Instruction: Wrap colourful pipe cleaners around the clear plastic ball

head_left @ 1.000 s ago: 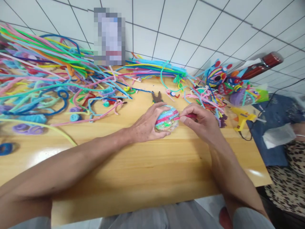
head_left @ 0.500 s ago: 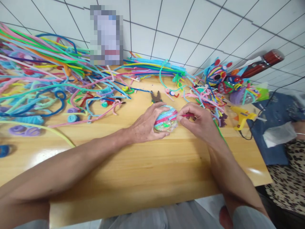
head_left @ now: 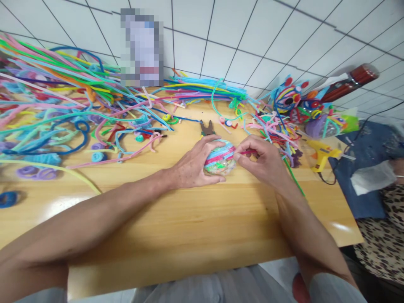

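Observation:
My left hand [head_left: 196, 163] is wrapped round a ball [head_left: 220, 156] banded in light blue and magenta pipe cleaner, with clear, green-flecked plastic showing low on its side. On the ball's right, my right hand [head_left: 260, 159] pinches a magenta pipe cleaner [head_left: 251, 152] between thumb and fingers, close against the surface. The far end of that strand is hidden in my right palm. Just behind the ball lie pliers [head_left: 207, 127], jaws pointing away from me and handles partly covered by my left hand.
Loose pipe cleaners [head_left: 53, 109] heap across the left and back of the wooden table [head_left: 189, 235]. Finished colourful figures [head_left: 292, 99] stand at the back right, near a dark red cylinder [head_left: 362, 80]. A yellow glue gun [head_left: 323, 153] lies by the right edge. Someone in leopard print [head_left: 378, 235] sits beyond.
Both hands and the ball stay almost in place. The view has shifted very slightly; nothing has been let go or picked up.

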`<state>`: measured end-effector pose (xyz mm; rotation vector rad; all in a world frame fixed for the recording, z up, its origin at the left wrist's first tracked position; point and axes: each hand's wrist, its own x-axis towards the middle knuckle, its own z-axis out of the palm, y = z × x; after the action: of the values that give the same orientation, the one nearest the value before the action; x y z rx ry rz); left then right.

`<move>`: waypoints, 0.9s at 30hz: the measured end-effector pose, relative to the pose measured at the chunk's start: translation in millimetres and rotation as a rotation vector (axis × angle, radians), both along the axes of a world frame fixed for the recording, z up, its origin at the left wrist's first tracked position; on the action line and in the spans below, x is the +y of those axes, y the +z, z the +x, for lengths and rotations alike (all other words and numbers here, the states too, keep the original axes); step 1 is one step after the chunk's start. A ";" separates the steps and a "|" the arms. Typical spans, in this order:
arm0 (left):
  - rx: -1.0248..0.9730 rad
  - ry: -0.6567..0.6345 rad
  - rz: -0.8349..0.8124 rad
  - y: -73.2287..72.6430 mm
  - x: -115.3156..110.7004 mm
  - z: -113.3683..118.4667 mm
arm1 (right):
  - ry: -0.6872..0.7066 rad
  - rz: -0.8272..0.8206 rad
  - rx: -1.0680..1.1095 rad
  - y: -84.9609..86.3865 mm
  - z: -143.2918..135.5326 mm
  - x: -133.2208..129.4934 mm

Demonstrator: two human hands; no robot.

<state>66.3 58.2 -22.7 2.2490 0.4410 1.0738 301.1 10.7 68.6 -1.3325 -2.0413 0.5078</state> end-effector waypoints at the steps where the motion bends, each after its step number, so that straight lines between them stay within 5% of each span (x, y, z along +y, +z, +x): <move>1: -0.007 -0.003 0.001 1.1 -0.1 -0.5 | 0.005 0.007 0.002 -0.5 0.3 0.0; 13: -0.058 0.042 -0.171 26.8 -11.0 -2.7 | 0.038 0.117 -0.028 -2.4 -8.8 -8.4; 27: -0.023 0.077 -0.276 32.4 -16.8 -1.8 | 0.020 0.031 0.005 3.9 -8.3 -12.5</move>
<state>64.5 41.4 9.7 1.9896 0.6307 1.0086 292.8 -1.8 72.6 -1.2928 -2.0521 0.4851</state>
